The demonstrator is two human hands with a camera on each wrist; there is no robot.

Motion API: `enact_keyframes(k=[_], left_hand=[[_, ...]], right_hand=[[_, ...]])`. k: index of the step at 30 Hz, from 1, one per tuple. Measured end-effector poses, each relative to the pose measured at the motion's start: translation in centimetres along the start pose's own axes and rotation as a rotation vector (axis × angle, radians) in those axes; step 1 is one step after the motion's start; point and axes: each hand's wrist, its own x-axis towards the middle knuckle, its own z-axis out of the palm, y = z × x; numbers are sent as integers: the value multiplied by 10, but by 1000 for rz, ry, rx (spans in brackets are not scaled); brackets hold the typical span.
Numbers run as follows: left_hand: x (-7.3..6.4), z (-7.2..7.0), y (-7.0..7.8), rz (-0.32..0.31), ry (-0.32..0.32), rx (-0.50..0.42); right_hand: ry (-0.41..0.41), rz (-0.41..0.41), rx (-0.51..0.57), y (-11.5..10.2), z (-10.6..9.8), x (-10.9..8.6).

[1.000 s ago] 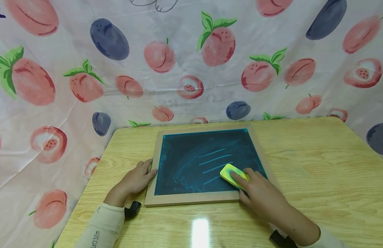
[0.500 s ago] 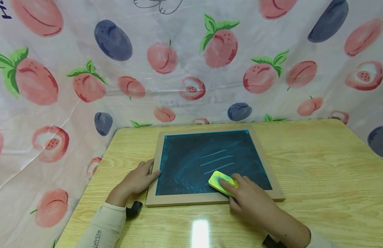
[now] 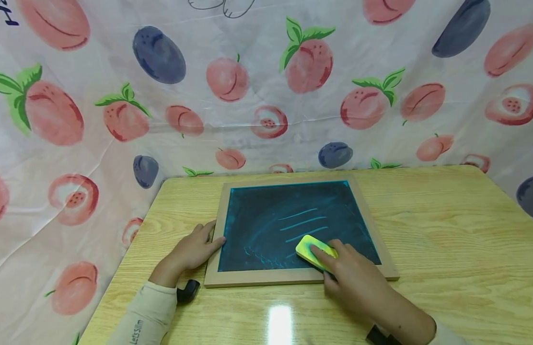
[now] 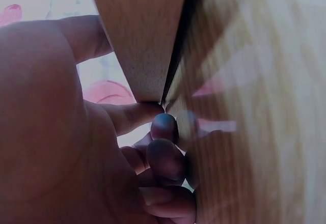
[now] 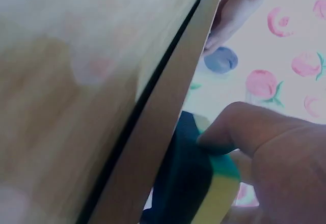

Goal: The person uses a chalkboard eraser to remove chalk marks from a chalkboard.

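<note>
A small wood-framed chalkboard (image 3: 255, 206) lies on the table, with several slanting blue chalk lines (image 3: 303, 222) on its dark face and chalk smudges at lower left. My right hand (image 3: 359, 278) grips a yellow board eraser (image 3: 306, 243), its index finger on top, against the lower right of the board. In the right wrist view, the eraser's dark side (image 5: 183, 168) shows beside the frame, with the thumb against it. At the board's left edge my left hand (image 3: 191, 250) holds the frame (image 4: 140, 35), thumb over it and fingers along its outer side.
The board rests on a light wood-grain table (image 3: 447, 230). A white cloth (image 3: 301, 115) printed with peaches and dark plums hangs behind and to the left. Black straps (image 3: 188, 291) with wrist cameras sit at both wrists. Glare (image 3: 280, 323) shows near the front.
My right hand slid the eraser left and down over the lowest chalk line, then slightly back right. Only a short bit of that line shows now. The left hand stayed on the frame.
</note>
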Motion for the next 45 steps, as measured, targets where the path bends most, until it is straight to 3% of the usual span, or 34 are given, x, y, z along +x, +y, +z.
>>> enact_keyframes(k=[8,23,35,45], left_hand=[[-1,0,2,-9,-1,8],[1,1,0,7,13,20],[-1,1,-2,-5,2,10],[0,0,0,-6,0,8]], right_hand=[[81,11,-63,21,-4,0],[85,122,-37,46,-18,1],[92,94,-47,42,-16,0],[107,17,-81,25,-13,1]])
